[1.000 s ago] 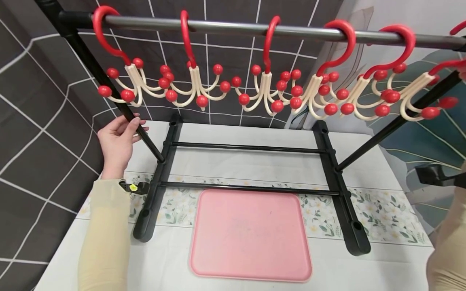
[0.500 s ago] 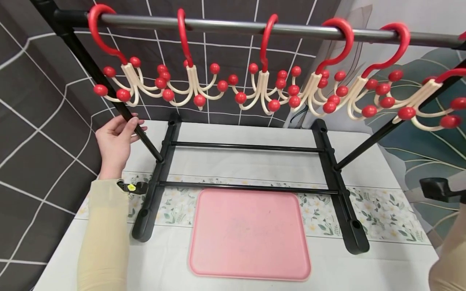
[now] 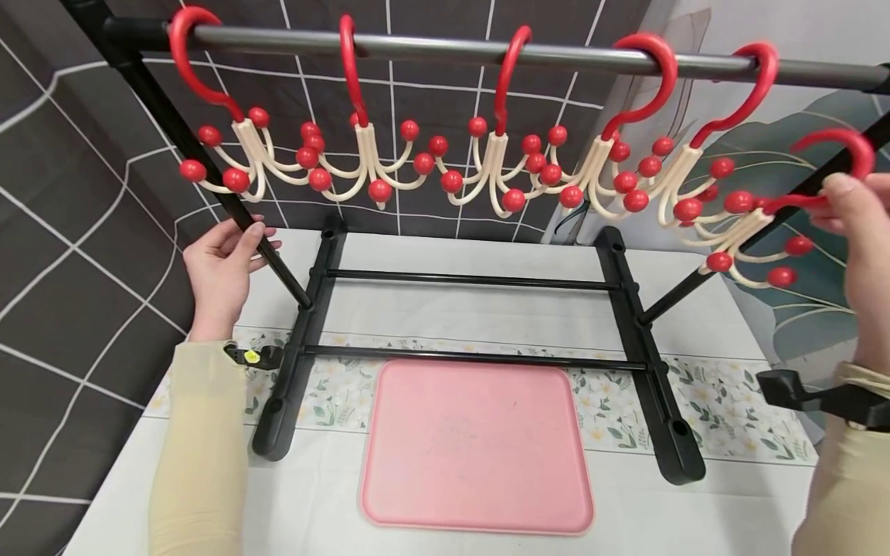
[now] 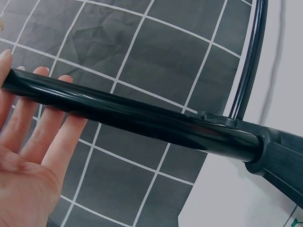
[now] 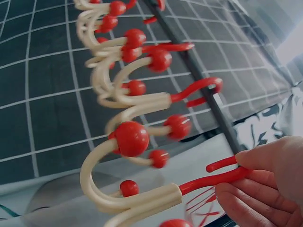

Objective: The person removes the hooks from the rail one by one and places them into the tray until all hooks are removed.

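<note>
"Two hands are busy. What is on the left side?"

"A dark sheet (image 3: 76,309) with white lines fills the left edge. Next to it, left of the middle, is the left hand (image 3: 219,266). Its thumb is in front of the left post (image 3: 281,270) and its fingers go behind, so it is holding that post. In the left wrist view the fingers look a bit spread."

"And up at the top?"

"A gray bar (image 3: 431,48) runs across the top of the frame. Five hangers (image 3: 495,158) hang from it in a row. They have red hooks, cream arms and red balls on the ends."

"What about lower down?"

"The left foot (image 3: 276,428) of the rack is lower left. A pink tray (image 3: 480,448) lies flat at the bottom middle, on the white table (image 3: 313,533). The right foot (image 3: 650,371) is right of the tray."

"And on the right?"

"The right post (image 3: 674,300) slants up to the upper right. In front of it is the sixth hanger (image 3: 744,229). Its hook is below the gray bar, not on it."

"Who has it?"

"The right hand (image 3: 867,243), at the right edge. Thumb and fingers pinch the red hook. The right wrist view shows that grip at lower right."
</note>
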Demonstrator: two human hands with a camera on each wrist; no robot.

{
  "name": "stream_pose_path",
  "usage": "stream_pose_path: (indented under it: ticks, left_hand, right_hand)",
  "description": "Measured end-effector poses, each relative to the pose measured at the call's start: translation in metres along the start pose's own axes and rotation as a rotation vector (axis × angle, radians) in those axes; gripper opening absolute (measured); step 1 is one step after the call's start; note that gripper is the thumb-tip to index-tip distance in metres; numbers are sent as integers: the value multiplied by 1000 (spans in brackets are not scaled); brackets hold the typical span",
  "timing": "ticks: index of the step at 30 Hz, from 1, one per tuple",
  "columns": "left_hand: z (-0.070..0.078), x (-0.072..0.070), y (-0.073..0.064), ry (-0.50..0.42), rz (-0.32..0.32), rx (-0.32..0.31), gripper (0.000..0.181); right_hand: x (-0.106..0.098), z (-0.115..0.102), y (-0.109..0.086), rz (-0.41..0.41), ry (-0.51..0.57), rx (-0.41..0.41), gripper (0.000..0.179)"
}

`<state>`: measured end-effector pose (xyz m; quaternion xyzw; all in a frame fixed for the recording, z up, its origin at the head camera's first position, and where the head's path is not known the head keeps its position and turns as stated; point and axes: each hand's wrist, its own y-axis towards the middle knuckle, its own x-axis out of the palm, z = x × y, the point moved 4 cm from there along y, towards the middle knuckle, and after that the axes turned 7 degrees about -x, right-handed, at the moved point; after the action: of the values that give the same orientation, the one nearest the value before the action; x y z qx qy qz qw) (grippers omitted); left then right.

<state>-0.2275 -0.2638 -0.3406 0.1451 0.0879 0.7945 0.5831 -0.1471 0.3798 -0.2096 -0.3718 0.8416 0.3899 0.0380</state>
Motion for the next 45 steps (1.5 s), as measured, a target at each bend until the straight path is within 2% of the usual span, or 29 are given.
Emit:
stream_pose_path:
  ticks: [4, 7, 13, 19, 25, 29, 40, 45]
  left_hand:
    - [0, 0, 1, -11, -5, -5, 29]
    - [0, -1, 1, -16, -6, -4, 28]
    - [1, -1, 0, -24, -9, -6, 28]
    - [1, -1, 1, -19, -13, -15, 28]
    - [1, -2, 1, -26, -12, -18, 28]
    - [1, -2, 1, -27, -14, -14, 27]
    - [0, -1, 1, -26, -16, -16, 29]
    - [1, -1, 1, -8, -9, -9, 28]
  right_hand:
    - [7, 4, -19, 6, 73, 169, 17]
    - [17, 9, -34, -43, 86, 201, 26]
    - [46, 17, -64, -193, 110, 127, 25]
    - [80, 5, -99, -338, 164, 0, 20]
    - [113, -15, -138, -493, 331, -72, 14]
    - [131, -28, -160, -590, 448, -85, 11]
    - [176, -58, -220, -795, 705, 13, 11]
    - [197, -67, -250, -889, 798, -27, 11]
